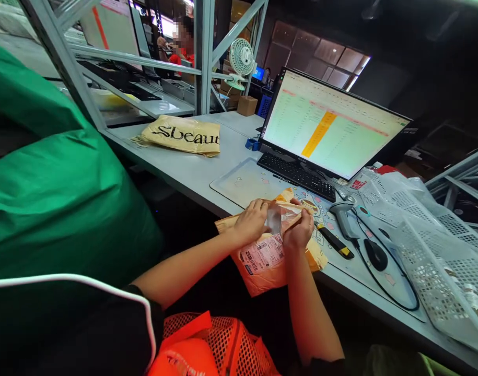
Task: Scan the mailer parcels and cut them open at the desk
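An orange-brown padded mailer (272,284) with a white barcode shipping label (264,254) is held at the front edge of the desk. My left hand (251,223) grips its upper left side, with fingertips at the opening. On the other side, my right hand (299,232) pinches the raised upper edge. Between the hands, a clear plastic piece (275,219) shows at the mouth; what it is I cannot make out. More yellow-orange packaging (317,255) sticks out behind the mailer. Right of my right hand lies a yellow-and-black utility knife (335,241).
A monitor (328,125) and keyboard (295,175) stand behind. To the right are a barcode scanner (344,220) with its cable, a mouse (375,254) and white perforated baskets (434,271). A printed bag (184,136) lies left; a green sack (66,193) bulges beside the desk.
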Demonstrator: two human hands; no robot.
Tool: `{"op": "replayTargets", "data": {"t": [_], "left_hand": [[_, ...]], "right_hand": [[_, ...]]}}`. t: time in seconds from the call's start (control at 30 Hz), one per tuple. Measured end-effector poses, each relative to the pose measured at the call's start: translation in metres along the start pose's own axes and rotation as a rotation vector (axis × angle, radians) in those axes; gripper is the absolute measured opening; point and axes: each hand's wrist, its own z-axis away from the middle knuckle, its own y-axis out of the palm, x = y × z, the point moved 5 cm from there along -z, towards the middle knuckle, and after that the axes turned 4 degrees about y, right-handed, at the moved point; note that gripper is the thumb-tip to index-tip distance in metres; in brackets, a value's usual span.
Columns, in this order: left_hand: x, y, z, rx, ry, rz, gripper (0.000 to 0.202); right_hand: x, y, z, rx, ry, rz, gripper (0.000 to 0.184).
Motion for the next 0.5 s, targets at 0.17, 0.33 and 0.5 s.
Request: {"op": "replayTargets", "data": {"t": [0.17, 0.33, 0.5], "left_hand": [[0.014, 0.016, -0.02, 0.254, 0.032, 0.395, 0.063], [0.008, 0.034, -0.048, 0.574, 0.178, 0.731, 0.056], [-0.004, 0.035, -0.052, 0.637, 0.289, 0.573, 0.049]], "right_hand": [[-0.017, -0.002, -0.004, 0.008, 0.056, 0.004, 0.038], [-0.018, -0.005, -0.003, 0.013, 0.059, 0.01, 0.04], [-0.008, -0.002, 0.003, 0.077, 0.027, 0.026, 0.039]]}}
